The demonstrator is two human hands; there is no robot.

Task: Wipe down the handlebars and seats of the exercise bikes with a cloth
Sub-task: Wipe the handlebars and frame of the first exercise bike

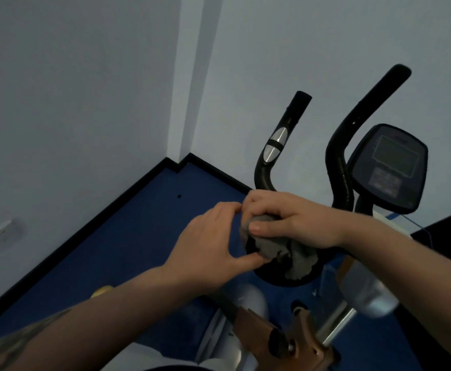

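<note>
A grey cloth (296, 255) lies bunched on a black rounded part of the exercise bike (280, 279), at the base of the handlebars. My right hand (294, 220) grips the top of the cloth with curled fingers. My left hand (213, 236) is beside it, and its thumb touches the cloth's lower left edge while its fingers lie fairly straight. The left handlebar (280, 140), black with silver sensor pads, curves up behind my hands. The right handlebar (352, 135) rises further right. No seat is visible.
The bike's console (390, 167) with a screen and buttons stands at the right. A silver post (339, 325) and a brown bracket with a black knob (280, 344) are below. Blue floor (128, 236) meets pale walls in a corner, with a wall socket (2, 234) at left.
</note>
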